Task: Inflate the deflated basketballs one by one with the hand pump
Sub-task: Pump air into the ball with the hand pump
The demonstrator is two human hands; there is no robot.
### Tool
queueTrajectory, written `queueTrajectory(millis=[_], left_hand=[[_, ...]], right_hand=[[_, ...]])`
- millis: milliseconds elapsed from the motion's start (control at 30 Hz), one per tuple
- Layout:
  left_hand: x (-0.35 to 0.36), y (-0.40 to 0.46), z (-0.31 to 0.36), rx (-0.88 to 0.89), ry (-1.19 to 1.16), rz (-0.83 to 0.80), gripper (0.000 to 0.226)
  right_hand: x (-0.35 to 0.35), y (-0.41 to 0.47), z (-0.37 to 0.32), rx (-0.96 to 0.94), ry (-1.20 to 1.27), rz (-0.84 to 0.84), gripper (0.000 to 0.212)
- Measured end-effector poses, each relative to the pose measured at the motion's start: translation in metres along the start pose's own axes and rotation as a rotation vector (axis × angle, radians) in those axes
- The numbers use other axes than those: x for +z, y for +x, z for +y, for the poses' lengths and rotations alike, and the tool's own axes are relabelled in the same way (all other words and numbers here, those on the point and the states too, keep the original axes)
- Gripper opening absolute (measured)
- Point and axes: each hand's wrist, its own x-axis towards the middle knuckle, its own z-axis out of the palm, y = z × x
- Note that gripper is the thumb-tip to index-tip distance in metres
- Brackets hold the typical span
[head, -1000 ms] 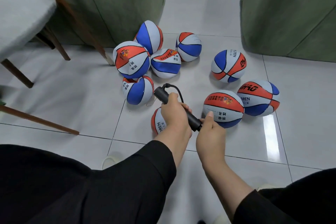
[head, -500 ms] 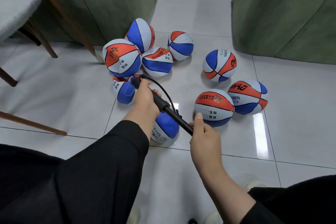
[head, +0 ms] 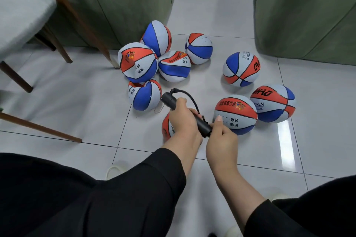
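We have the black hand pump lying slantwise at the centre of the frame, our left hand wrapped round its barrel and our right hand gripping the handle end at the lower right of it, so both hands are closed on the pump and neither is free to steady anything. The thin hose loops up from the pump's far end and back down behind our left hand toward the ball being filled, which sits on the tiled floor just under that hand and is mostly hidden; we cannot see the needle or the valve at all. That is where we judge the trouble to be: the ball rests loose on a glossy floor, and a hard stroke could roll it, tugging the hose and bending or pulling out the needle. With the pump held in the air, a skewed push may strain the hose joint too. The nearest ball, just right of our hands, could be knocked by the right hand. The dented balls in the upper middle of the frame look unfilled, so much remains.
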Motion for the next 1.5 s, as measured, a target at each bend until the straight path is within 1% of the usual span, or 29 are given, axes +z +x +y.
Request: queueTrajectory(millis=[133,267,433,533,700,867,933,1067,1167,1300,1400,1500], left_hand=[[-0.003,0.006,0.013,-0.038,0.005,-0.011,0.018],[0.001,0.013,0.031,-0.025,0.025,-0.016,0.014],[-0.008,0.035,0.061,-0.010,-0.003,0.054,0.010],[-0.007,0.034,0.057,-0.014,-0.005,0.038,0.013],[0.003,0.015,0.028,-0.058,-0.014,-0.001,0.016],[0.005,-0.004,-0.001,-0.025,0.001,0.004,0.018],[0.003,-0.008,-0.005,-0.009,0.021,0.012,0.018],[-0.003,-0.004,0.004,-0.084,0.001,0.003,0.021],[-0.003,0.009,0.018,-0.058,0.043,-0.005,0.017],[-0.010,0.033,0.050,-0.021,0.007,0.050,0.013],[-0.012,0.043,0.064,0.003,-0.004,0.050,0.014],[-0.004,0.037,0.058,0.005,0.000,0.009,0.015]], right_hand=[[0.003,-0.003,-0.007,-0.049,-0.057,-0.069,0.055],[-0.009,-0.005,-0.007,-0.023,-0.008,-0.046,0.059],[-0.026,-0.012,-0.001,-0.037,-0.030,-0.056,0.059],[-0.027,-0.013,0.000,-0.027,-0.030,-0.030,0.057],[-0.024,-0.008,-0.002,-0.006,-0.011,0.016,0.048],[-0.013,-0.003,-0.001,0.014,-0.027,0.014,0.053],[-0.009,-0.003,0.001,0.027,-0.021,0.002,0.052],[-0.003,-0.005,-0.001,-0.024,-0.072,-0.061,0.054],[-0.008,-0.009,-0.006,-0.024,-0.058,-0.075,0.057],[-0.023,-0.015,-0.001,-0.034,-0.024,-0.049,0.058],[-0.028,-0.015,0.002,-0.023,-0.017,-0.041,0.054],[-0.027,-0.013,0.002,-0.011,0.019,-0.014,0.046]])
